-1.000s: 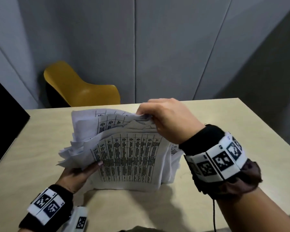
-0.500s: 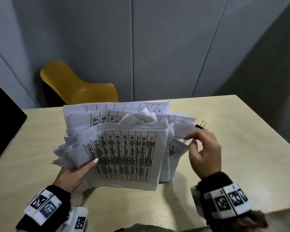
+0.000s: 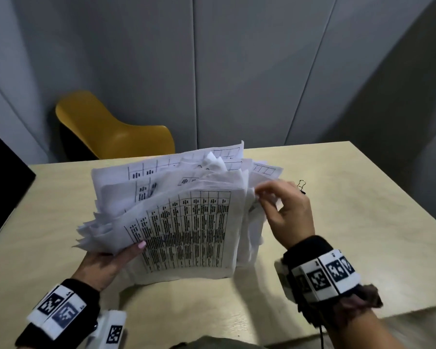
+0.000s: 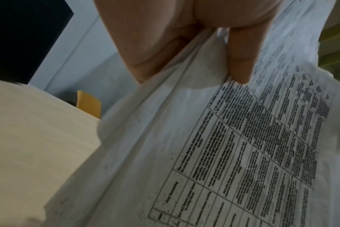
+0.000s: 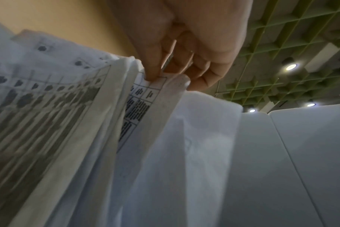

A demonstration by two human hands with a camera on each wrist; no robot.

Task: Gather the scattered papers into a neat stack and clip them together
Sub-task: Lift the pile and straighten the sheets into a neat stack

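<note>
A thick, uneven bundle of printed papers (image 3: pixel 186 222) stands on its lower edge on the beige table (image 3: pixel 363 222), its sheets fanned and misaligned. My left hand (image 3: pixel 111 260) grips the bundle's lower left side, thumb on the front sheet and fingers behind. The left wrist view shows that thumb (image 4: pixel 241 61) pressing the papers (image 4: pixel 223 153). My right hand (image 3: pixel 275 205) is at the upper right edge. In the right wrist view its fingers (image 5: pixel 151 73) pinch the corners of a few sheets (image 5: pixel 165 99). A small black binder clip (image 3: pixel 301 185) lies on the table just behind the right hand.
A yellow chair (image 3: pixel 116 132) stands beyond the table's far edge, against grey wall panels. A black panel (image 3: pixel 3 177) borders the table on the left. Bare tabletop stretches to the right of the papers and in front of them.
My right hand left the top of the bundle, swung down to its right side, and now pinches sheets at the upper right edge. The binder clip came into view. The left hand kept its grip.
</note>
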